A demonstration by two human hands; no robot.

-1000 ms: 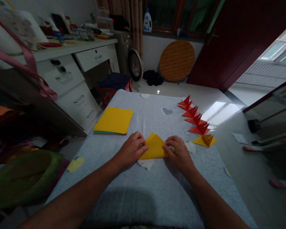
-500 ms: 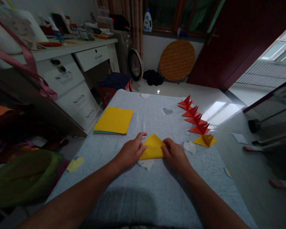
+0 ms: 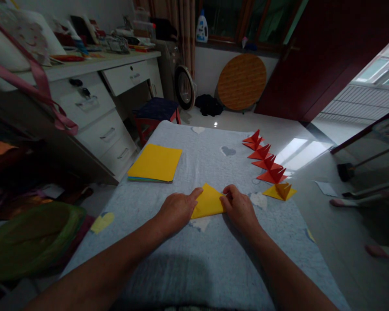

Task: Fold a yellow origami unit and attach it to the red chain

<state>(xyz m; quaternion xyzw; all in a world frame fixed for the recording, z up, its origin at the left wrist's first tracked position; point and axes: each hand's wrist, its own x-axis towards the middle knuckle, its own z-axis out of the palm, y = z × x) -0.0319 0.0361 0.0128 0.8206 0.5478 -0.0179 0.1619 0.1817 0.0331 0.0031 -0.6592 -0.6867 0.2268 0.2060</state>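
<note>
The step in hand looks to be folding: on the table, flat between the two hands, lies a folded yellow paper, roughly triangular, its peak toward 12 o'clock. At its 9 o'clock side the left hand presses along the sloping edge; whether its fingers pinch from beneath I cannot tell. At 3 o'clock the right hand pinches the corner between thumb and bent fingers. The next move calls, I judge, for matched layers and firm pressure along the crease.

The table wears a pale blue, heart-patterned cloth. From the folded paper, a stack of square sheets, yellow uppermost, sits at 10 o'clock; winged red origami pieces line up between 1 and 2, and one yellow origami piece stands near 3.

Beyond, a dark red door rises at 1 o'clock, a cluttered drawer desk at 11, a round wooden tabletop between 12 and 1, and a detergent bottle at 12.
</note>
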